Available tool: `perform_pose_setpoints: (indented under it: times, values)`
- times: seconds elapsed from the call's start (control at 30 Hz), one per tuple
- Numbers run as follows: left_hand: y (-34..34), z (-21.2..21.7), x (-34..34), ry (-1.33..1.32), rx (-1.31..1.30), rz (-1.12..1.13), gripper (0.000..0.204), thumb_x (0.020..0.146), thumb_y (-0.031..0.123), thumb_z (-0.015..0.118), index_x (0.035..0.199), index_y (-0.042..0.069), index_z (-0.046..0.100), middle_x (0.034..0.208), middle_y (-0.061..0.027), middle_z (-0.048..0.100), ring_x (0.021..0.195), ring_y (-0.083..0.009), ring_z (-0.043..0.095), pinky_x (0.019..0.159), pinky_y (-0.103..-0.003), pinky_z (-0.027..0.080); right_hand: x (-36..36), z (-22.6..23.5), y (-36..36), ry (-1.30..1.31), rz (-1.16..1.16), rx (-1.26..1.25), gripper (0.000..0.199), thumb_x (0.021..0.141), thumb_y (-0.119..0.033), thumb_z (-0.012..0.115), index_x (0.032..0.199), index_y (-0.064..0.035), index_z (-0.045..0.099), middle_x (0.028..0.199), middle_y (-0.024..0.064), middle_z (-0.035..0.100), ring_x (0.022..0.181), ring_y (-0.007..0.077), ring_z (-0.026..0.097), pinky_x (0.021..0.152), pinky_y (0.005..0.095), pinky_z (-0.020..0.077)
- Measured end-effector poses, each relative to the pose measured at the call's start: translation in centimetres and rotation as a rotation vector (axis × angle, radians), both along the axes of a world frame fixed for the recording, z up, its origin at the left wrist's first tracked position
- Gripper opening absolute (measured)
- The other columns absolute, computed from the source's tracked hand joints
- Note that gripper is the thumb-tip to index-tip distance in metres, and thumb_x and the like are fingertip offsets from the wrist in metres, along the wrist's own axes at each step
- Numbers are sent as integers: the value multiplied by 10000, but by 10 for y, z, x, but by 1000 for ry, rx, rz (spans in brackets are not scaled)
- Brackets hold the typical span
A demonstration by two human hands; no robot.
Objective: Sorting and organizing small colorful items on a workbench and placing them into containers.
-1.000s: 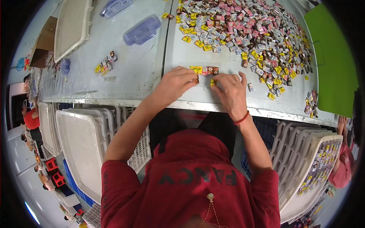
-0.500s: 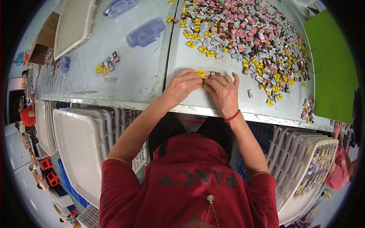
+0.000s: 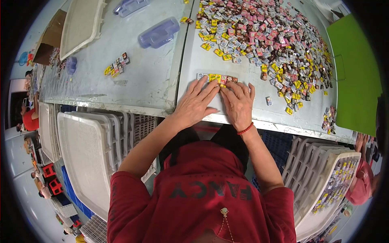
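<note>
A short row of small carton-shaped pieces (image 3: 218, 77) in white, yellow, pink and brown lies on the table in front of me. My left hand (image 3: 196, 101) rests over its left part, fingers stretched out and thumb apart. Bent over the right part is my right hand (image 3: 238, 106), a red bead bracelet at its wrist. Its thumb and index finger press together at a yellow piece just below the row; its little finger sticks out. The fingers partly hide the row's lower side.
A large heap of loose pieces (image 3: 263, 36) spreads across the far right. At left lie a small group of pieces (image 3: 117, 65), purple plastic scoops (image 3: 159, 33) and a white tray (image 3: 82, 28). A green panel (image 3: 351, 77) stands right. Stacked trays (image 3: 83, 158) flank me below the table edge.
My left hand has opened from a pinch and spread its fingers over the row's left part. More of the row shows now, with a white piece at its left end. The right hand stays close to it.
</note>
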State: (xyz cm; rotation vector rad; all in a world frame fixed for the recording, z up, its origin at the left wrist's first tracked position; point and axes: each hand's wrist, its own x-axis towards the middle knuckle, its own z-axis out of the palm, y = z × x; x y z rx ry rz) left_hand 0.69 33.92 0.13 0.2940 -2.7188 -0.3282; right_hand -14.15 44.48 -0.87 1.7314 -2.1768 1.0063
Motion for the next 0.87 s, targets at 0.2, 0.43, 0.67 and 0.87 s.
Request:
perform_pose_setpoints:
  times: [0.2, 0.43, 0.67, 0.87]
  values:
    - [-13, 4, 14, 306, 250, 238, 501, 853, 168, 667, 1273, -42, 494, 1284, -190, 525, 1133, -300, 568, 937, -407, 479, -16, 11, 11, -230, -106, -125, 204, 835, -43, 650, 1040, -40, 646, 1016, 123, 617, 841, 237, 617, 729, 316, 498]
    - [-46, -2, 7, 268, 1275, 505, 361, 894, 107, 591, 1188, -97, 541, 900, -160, 679, 736, -176, 683, 599, -276, 556, -42, 7, -5, -642, -150, 247, 308, 889, -130, 616, 1152, 28, 589, 915, 111, 686, 584, 151, 653, 477, 260, 480]
    - [-48, -11, -1, 388, 1423, 578, 364, 880, 123, 622, 1171, -86, 560, 847, -119, 663, 694, -146, 649, 585, -276, 530, -49, 5, -3, -1088, -101, 207, 323, 902, -81, 597, 1210, -10, 532, 840, 61, 641, 656, 116, 624, 480, 241, 487]
    - [-104, 25, 63, 347, 1355, 623, 292, 831, 177, 693, 1076, 20, 663, 838, -88, 680, 655, -135, 656, 531, -246, 527, -9, 32, -68, -1378, 85, 179, 331, 921, -83, 592, 1241, -46, 519, 899, 43, 629, 745, 127, 621, 616, 254, 513]
